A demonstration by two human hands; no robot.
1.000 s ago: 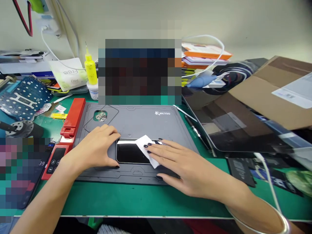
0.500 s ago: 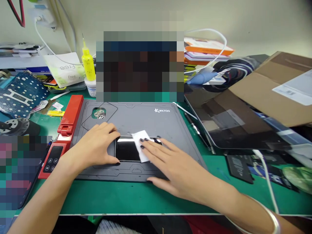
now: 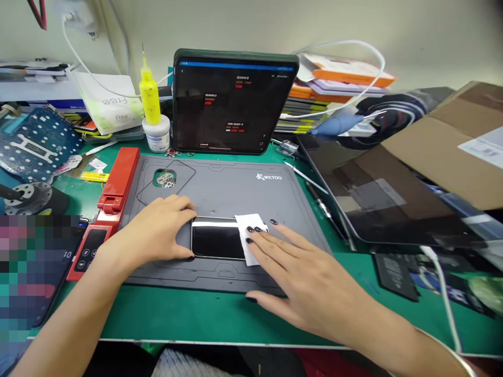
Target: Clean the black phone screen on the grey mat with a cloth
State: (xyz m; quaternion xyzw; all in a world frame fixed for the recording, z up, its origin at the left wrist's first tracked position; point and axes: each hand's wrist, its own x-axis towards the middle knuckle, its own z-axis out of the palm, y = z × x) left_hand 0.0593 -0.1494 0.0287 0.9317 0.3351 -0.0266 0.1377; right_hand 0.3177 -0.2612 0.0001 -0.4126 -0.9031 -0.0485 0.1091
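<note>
A black phone [image 3: 215, 239] lies screen up on a grey work mat [image 3: 231, 188]. My left hand [image 3: 155, 230] rests on the mat at the phone's left end, with fingers curved along its edge and holding it in place. My right hand [image 3: 298, 262] lies flat with fingers stretched out, its fingertips pressing a small white wipe [image 3: 248, 230] onto the right part of the phone's screen.
A tablet [image 3: 232, 102] stands upright behind the mat. A yellow bottle [image 3: 149, 99] and a white jar [image 3: 156, 134] sit to its left. A red tool [image 3: 113, 193] runs along the mat's left side. A dark panel [image 3: 373, 193] and cardboard box [image 3: 451, 141] fill the right.
My right hand has slid the white wipe back toward the right end of the phone's screen. My left hand has stayed at the phone's left end. The view has shifted slightly.
</note>
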